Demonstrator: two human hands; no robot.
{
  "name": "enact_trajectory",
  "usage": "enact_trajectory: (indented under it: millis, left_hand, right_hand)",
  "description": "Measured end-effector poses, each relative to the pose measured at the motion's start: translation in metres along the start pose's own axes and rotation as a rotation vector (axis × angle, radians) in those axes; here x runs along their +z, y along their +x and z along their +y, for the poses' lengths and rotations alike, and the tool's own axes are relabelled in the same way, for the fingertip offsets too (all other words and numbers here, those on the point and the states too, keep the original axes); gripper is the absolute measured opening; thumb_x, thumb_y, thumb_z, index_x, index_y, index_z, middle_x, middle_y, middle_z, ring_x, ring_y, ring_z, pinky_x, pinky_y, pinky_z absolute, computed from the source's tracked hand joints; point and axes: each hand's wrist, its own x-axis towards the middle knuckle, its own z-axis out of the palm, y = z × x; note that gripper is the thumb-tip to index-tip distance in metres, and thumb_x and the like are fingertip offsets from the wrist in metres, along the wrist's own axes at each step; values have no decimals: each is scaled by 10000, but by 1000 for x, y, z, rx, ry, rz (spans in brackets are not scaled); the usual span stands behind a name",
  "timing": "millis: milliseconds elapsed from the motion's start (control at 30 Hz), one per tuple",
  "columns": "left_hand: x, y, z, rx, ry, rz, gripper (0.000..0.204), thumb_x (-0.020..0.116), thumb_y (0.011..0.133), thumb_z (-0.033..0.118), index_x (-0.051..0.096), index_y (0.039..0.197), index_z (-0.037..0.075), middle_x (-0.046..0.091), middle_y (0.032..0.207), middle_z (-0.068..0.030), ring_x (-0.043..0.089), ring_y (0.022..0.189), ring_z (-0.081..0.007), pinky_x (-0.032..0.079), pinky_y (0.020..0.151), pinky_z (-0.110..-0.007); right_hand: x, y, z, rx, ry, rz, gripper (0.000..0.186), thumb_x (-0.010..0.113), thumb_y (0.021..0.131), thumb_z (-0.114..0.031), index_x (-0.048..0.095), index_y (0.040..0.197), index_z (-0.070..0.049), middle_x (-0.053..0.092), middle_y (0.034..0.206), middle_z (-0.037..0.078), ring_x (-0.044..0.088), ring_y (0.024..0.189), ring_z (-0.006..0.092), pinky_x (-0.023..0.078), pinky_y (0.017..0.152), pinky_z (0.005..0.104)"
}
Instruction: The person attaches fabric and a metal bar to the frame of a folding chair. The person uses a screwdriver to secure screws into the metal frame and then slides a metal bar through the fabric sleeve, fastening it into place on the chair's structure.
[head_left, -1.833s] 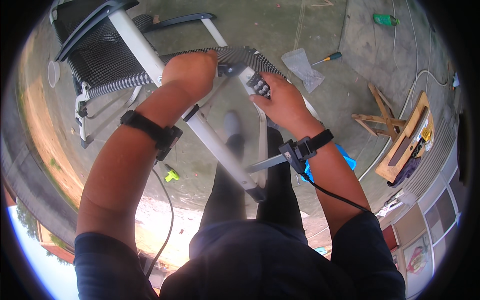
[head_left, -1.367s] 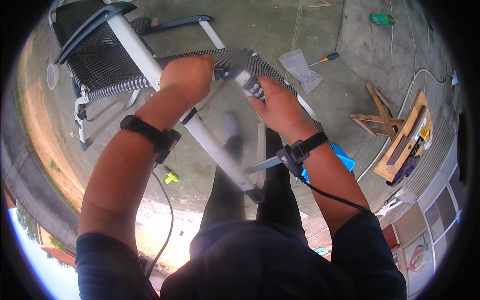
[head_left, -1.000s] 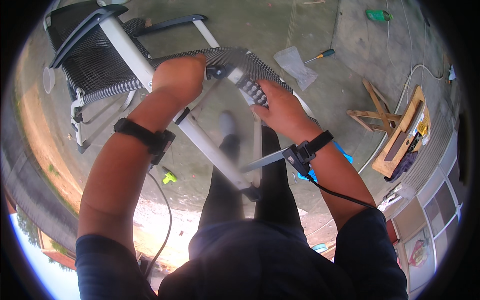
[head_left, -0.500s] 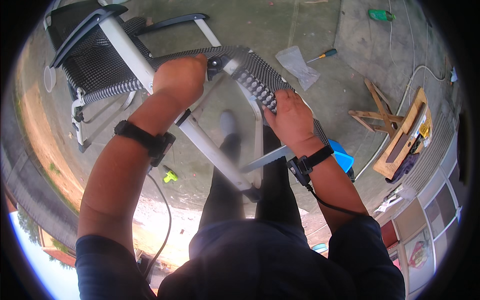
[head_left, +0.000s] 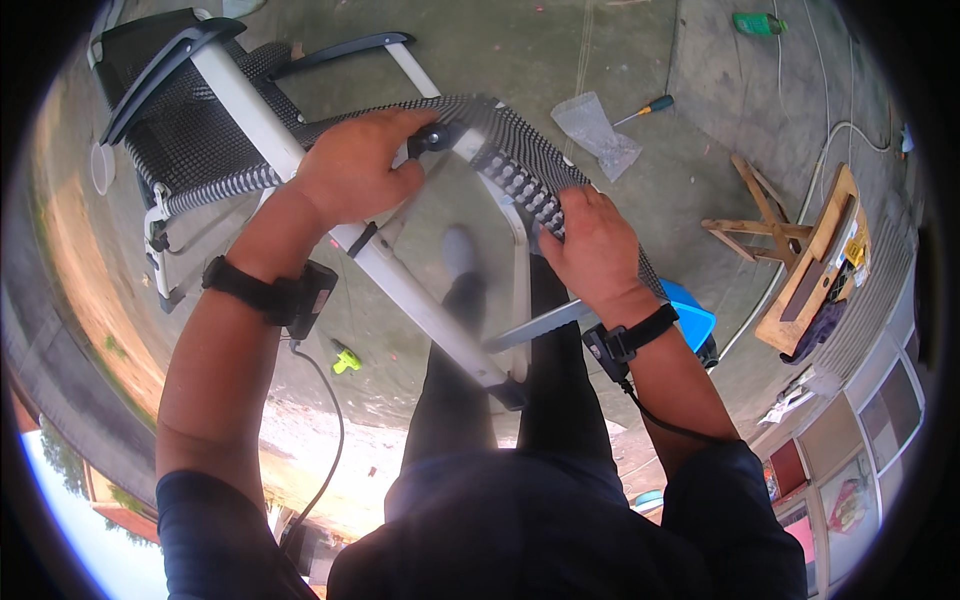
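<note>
The left hand (head_left: 355, 170) is closed around the white tube of a folding chair (head_left: 250, 110), at the joint where a black knob (head_left: 430, 138) sits just past the fingertips, at about 11 o'clock from the picture's centre. The right hand (head_left: 590, 245) is clamped over the edge of the black mesh (head_left: 505, 150) and its laced cord, at about 2 o'clock; half a second ago it sat higher and nearer the left hand, and it has since slid down the mesh edge toward the body, while the left hand has hardly shifted. The chair lies folded across the person's front, its frame running from 10 o'clock down to a black foot cap near the centre, above the person's legs. Each wrist carries a black strap with a small box and a cable. On the concrete floor beyond, at 1 o'clock, lie a clear plastic bag (head_left: 598, 132) and, just beside it, a screwdriver (head_left: 645, 107). A wooden stand (head_left: 752, 215) is at 3 o'clock, and a blue tub (head_left: 690, 315) shows behind the right forearm.
</note>
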Motion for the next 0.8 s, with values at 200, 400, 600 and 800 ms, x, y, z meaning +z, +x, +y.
enact_trajectory:
  millis: [200, 400, 600, 800]
  left_hand:
    - [21, 15, 5, -114, -248, -20, 357, 584, 981, 190, 654, 1275, 0, 701, 1183, -212, 682, 1066, -330, 513, 952, -343]
    - [37, 13, -7, -102, -216, 14, 337, 576, 994, 181, 662, 1254, -17, 718, 1138, -213, 695, 1021, -321, 519, 936, -349]
    - [38, 10, -8, -135, -212, 30, 344, 584, 991, 180, 656, 1258, -26, 722, 1123, -207, 699, 1007, -287, 523, 926, -337]
    - [39, 7, -2, -169, -237, 44, 354, 569, 989, 233, 673, 1250, 18, 731, 1099, -170, 684, 1004, -265, 520, 912, -345]
  right_hand:
    - [18, 19, -13, -6, -14, 6, 349, 767, 792, -270, 560, 969, -51, 632, 955, 147, 655, 905, 339, 549, 760, 443]
    - [38, 25, -14, -18, -36, 13, 346, 757, 799, -284, 566, 955, -41, 642, 924, 143, 667, 870, 338, 554, 746, 446]
    - [39, 33, -21, -2, -7, -28, 311, 747, 788, -240, 577, 949, -34, 654, 920, 159, 672, 864, 358, 553, 740, 462]
    - [37, 36, -25, -5, 46, -24, 296, 746, 790, -217, 581, 944, -27, 657, 931, 164, 674, 862, 355, 553, 738, 466]
